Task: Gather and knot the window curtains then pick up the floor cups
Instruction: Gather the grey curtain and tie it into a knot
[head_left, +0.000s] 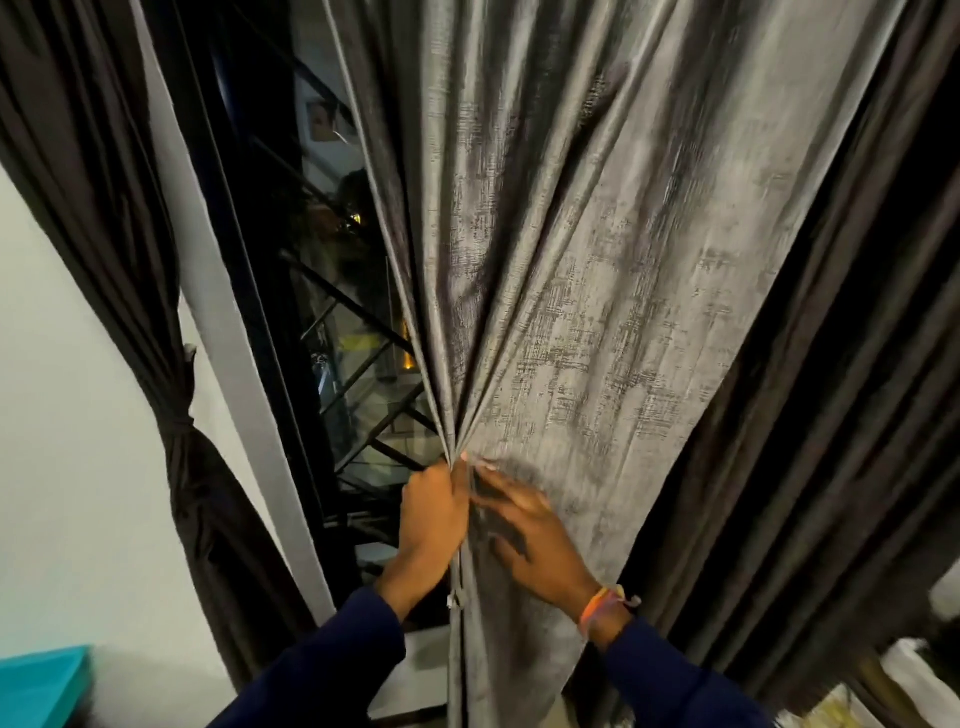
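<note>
A grey textured curtain hangs in the middle of the view, its folds pulled together low down. My left hand grips the gathered left edge of this curtain in a closed fist. My right hand lies flat on the cloth just right of the bunch, fingers spread and blurred. A dark brown curtain at the left is tied into a knot at mid height. Another dark brown curtain hangs loose at the right. No cups are in view.
Between the curtains is a dark window with black metal bars and a pale frame. A white wall fills the left side. A turquoise object sits at the lower left corner.
</note>
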